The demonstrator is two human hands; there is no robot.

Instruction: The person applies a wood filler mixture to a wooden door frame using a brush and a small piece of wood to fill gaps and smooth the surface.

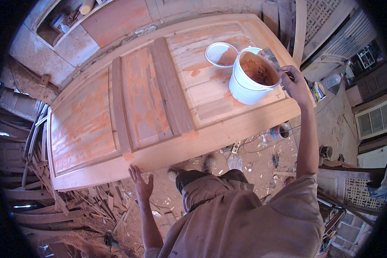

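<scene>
A wooden door panel (176,148) lies flat before me, its inset fields smeared with orange-brown filler. On its right part stands a white bucket (249,88), partly filled with reddish-brown filler (258,71). Just left of the bucket is its round white lid (210,52), with some filler on it. My right hand (293,84) is closed at the bucket's right rim, gripping a scraper (268,58) whose dark flat blade reaches over the opening. Beside the door's near edge, my left hand (141,182) hangs with fingers apart, holding nothing.
Scrap wood strips (101,204) are heaped at the lower left. Below the door's near edge, a paint-stained can (281,131) stands on the littered floor (258,159). A shelf recess (58,26) lies at the upper left. Window frames (374,122) and lattice panels lean along the right.
</scene>
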